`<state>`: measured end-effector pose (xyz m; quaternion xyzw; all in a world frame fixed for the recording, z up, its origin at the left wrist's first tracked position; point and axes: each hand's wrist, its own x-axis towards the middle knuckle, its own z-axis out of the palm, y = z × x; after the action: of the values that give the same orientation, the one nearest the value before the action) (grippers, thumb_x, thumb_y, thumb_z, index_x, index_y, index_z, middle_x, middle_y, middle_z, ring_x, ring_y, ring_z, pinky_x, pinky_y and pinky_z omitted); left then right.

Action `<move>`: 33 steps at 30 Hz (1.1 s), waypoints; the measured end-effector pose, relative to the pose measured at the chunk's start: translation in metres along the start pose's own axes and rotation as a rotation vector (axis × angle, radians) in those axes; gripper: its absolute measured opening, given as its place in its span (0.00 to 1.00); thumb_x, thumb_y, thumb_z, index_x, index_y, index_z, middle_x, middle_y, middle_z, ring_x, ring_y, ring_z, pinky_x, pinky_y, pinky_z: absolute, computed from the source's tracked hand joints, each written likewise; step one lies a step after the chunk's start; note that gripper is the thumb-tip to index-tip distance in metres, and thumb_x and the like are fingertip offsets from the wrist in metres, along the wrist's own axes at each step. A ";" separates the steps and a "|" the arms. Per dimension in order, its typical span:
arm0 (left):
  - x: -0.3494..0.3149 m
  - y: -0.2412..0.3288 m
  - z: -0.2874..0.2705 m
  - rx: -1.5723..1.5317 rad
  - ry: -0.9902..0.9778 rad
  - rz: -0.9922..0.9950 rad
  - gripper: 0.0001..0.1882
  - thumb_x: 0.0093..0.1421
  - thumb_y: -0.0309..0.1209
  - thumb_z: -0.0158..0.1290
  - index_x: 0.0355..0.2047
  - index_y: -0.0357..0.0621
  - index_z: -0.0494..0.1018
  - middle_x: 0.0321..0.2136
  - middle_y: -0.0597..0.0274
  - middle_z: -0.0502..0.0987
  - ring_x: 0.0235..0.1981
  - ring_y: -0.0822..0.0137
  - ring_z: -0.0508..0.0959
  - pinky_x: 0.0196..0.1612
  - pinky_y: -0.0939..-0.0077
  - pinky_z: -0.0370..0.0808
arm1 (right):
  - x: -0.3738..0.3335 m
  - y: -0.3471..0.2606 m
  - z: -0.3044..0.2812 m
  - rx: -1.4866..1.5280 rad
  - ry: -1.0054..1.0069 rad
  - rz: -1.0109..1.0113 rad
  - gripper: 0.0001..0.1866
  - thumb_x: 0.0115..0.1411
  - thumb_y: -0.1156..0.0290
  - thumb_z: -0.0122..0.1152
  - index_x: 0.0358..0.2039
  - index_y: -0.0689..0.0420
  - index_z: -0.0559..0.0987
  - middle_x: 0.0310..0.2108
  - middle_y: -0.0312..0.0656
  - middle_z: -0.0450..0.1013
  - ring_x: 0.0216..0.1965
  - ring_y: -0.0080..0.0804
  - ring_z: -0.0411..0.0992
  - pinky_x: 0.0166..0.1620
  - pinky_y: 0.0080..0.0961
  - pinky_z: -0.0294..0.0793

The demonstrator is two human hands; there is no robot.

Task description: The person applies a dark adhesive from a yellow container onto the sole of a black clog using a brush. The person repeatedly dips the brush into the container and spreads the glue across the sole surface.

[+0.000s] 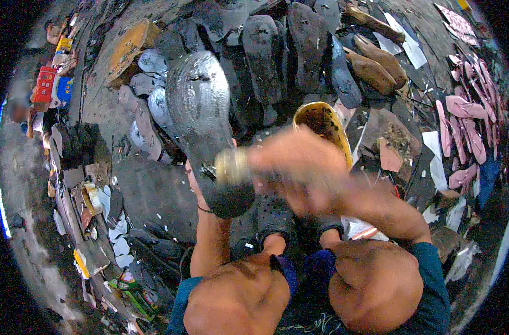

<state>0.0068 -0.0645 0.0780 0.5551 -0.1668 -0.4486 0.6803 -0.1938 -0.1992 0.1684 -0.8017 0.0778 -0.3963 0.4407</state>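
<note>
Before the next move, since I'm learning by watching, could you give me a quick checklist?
1. Left hand supporting the black shoe sole: ok, from beneath.
2. Right hand gripping the beige brush-like tool: ok, though blurred.
3. Forefoot glossy: ok.
4. Heel equally glossy: not ok, looks matte.
5. Fill level in the yellow container: cannot tell, partly hidden.

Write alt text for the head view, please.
A person's left hand holds a shiny dark shoe sole; the right fingers, motion-blurred, hold a pale-tipped tool over it. Beyond are more dark soles and a yellow tub.
</note>
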 end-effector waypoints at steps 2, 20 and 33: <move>0.001 -0.004 0.017 0.365 -0.029 0.182 0.25 0.69 0.44 0.39 0.52 0.38 0.73 0.44 0.51 0.80 0.42 0.59 0.81 0.45 0.66 0.80 | -0.007 0.017 0.011 0.115 0.150 0.195 0.21 0.52 0.68 0.68 0.49 0.47 0.81 0.33 0.41 0.77 0.34 0.43 0.76 0.37 0.37 0.74; -0.016 -0.022 0.039 0.546 -0.106 0.234 0.23 0.72 0.45 0.39 0.56 0.41 0.71 0.48 0.58 0.78 0.46 0.66 0.79 0.49 0.66 0.78 | 0.038 0.008 -0.015 -0.210 -0.108 -0.242 0.25 0.49 0.64 0.61 0.51 0.48 0.78 0.31 0.38 0.72 0.32 0.40 0.72 0.34 0.39 0.71; -0.005 -0.006 0.051 -0.866 -0.071 -0.363 0.25 0.69 0.41 0.39 0.55 0.34 0.71 0.48 0.46 0.79 0.44 0.52 0.81 0.50 0.58 0.80 | 0.034 0.078 -0.015 -0.190 0.275 0.136 0.07 0.57 0.73 0.60 0.37 0.52 0.80 0.34 0.45 0.78 0.36 0.49 0.76 0.39 0.39 0.73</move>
<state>-0.0354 -0.0911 0.0907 0.2245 0.1125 -0.6073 0.7538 -0.1636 -0.2720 0.1323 -0.7709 0.2285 -0.4621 0.3741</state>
